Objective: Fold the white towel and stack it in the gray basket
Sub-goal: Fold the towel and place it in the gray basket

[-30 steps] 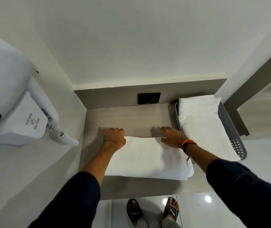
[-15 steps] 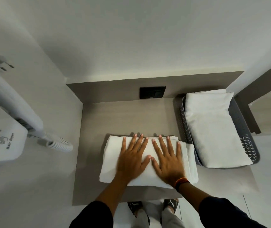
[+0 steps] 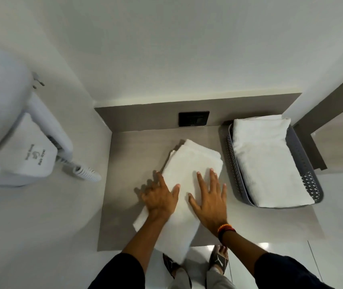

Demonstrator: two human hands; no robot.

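white towel (image 3: pixel 189 174) turned diagonal, overhanging counter edge | hands apart: left hand (image 3: pixel 159 198) off-side

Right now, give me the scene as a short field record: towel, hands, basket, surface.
towel: white towel folded, lying askew on the counter, near end hanging over the front edge
left hand: flat, open, on the towel's left edge
right hand: flat, open, pressing on the towel
basket: gray basket at right, already holding a folded towel
surface: counter
step left: towel not yet in basket
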